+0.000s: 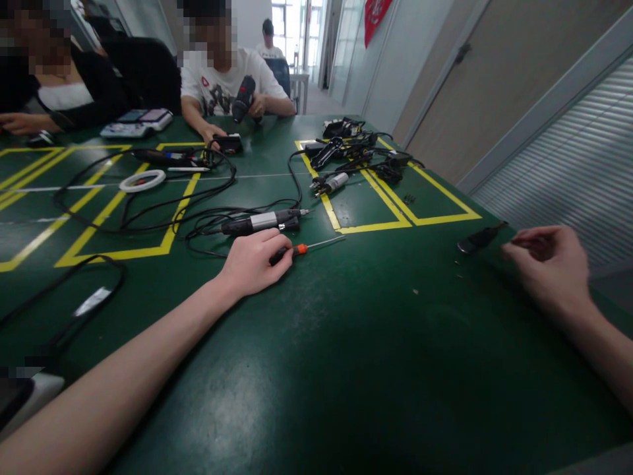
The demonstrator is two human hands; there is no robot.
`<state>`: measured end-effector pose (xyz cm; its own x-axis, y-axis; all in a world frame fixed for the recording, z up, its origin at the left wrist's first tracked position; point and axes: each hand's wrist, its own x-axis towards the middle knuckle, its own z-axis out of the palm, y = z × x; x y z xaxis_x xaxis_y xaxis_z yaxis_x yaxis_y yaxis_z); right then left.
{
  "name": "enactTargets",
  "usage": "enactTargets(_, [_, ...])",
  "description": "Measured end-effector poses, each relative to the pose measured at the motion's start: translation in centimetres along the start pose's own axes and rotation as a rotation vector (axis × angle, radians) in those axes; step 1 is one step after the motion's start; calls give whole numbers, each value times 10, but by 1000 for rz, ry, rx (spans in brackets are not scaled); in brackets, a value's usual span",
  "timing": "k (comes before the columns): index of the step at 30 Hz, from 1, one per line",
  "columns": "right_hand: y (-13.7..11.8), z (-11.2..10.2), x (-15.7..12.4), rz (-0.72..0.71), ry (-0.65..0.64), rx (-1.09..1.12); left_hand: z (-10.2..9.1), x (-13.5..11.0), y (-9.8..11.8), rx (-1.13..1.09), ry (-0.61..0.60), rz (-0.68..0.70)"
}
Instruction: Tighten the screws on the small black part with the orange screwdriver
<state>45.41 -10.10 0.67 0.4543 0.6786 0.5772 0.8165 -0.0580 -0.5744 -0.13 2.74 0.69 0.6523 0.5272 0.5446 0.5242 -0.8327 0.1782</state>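
Within the left fingers (274, 243), screwdriver (300, 249)

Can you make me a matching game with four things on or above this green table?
Things:
1. screwdriver
2. ring
3. drill
4. tape lines

Clues:
A. yellow
B. in a co-worker's hand
C. in the left hand
D. white

Right pairs: 1-C, 2-D, 3-B, 4-A
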Motion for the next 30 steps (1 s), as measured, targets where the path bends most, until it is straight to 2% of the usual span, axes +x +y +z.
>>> enactTargets(1, [-3, -3, -3, -79, -12, -59, 0, 0, 0, 1, -2, -3])
enactTargets(5, [-14, -5, -14, -497, -249, -198, 0, 0, 0, 9, -3, -10])
enactTargets(7, [-17, -3, -17, -655, -289, -267, 1, 0, 0, 9, 3, -9])
enactTargets(10, [-14, 0, -16, -815, -311, -329, 2, 0, 0, 4, 5, -13])
enactTargets(12, [-11, 1, -14, -857, -333, -319, 2, 0, 0, 1, 2, -17])
enactTargets(15, [-8, 0, -13, -842, -332, -275, 2, 0, 1, -11, 0, -19])
enactTargets(19, [-7, -2, -14, -752, -301, -228, 2, 0, 0, -17, -5, -17])
enactTargets(25, [-2, -8, -17, -432, -232, -159, 2, -1, -1, -11, -10, -16])
enactTargets(30, [-3, -12, -20, -268, -290, -128, 2, -1, 0, -1, 12, -5])
